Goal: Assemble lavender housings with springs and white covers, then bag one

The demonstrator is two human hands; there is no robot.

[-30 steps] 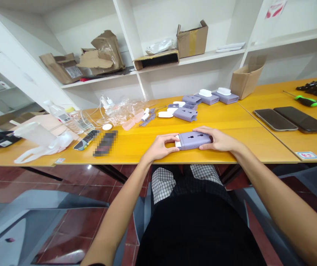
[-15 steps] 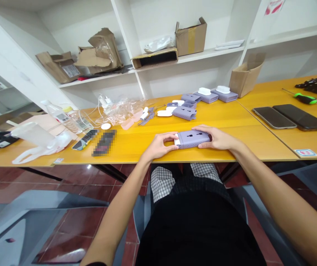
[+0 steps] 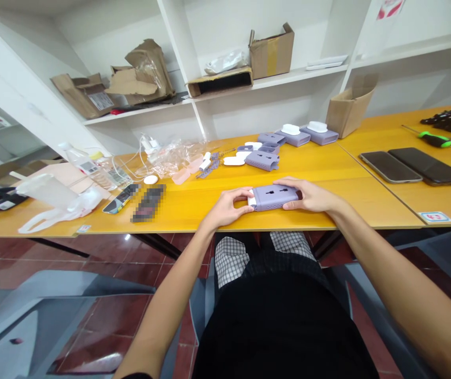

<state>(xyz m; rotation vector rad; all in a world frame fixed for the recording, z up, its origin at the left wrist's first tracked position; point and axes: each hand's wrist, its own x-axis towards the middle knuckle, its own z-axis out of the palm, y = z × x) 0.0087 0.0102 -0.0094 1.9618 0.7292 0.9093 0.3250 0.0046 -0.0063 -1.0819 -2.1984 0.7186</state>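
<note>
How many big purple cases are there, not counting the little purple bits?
5: one case between left hand and right hand, another case behind it, and three back cases, two topped with white pieces. Some may be hidden.

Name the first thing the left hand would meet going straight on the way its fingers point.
The white end piece, which the left hand appears to be touching; next in that line comes the purple casing, held at its far end by the right hand.

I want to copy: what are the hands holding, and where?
A purple slotted casing: the left hand grips its white end piece, the right hand its opposite end.
</note>
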